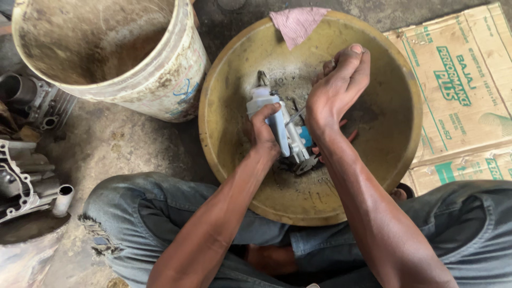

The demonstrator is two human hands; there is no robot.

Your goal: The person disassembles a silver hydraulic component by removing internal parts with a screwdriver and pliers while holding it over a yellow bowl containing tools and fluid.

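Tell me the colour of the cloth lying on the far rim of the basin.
Pink, faintly ribbed. The cloth drapes over the yellow basin, clearest in the head view.

A dull mustard-yellow basin (373, 176) is seen, darkened with grey-black grime at its bottom; a pale silver-grey metal part (277, 120) with a small bright blue patch is shown inside it; a faded pink cloth (296, 24) with a fine checked weave is draped on the rim; a cream-white bucket (160, 80) is streaked with brown dirt and marked in blue; tan cardboard (458, 80) is printed in green; washed blue-grey denim jeans (138, 213) are frayed at one knee.
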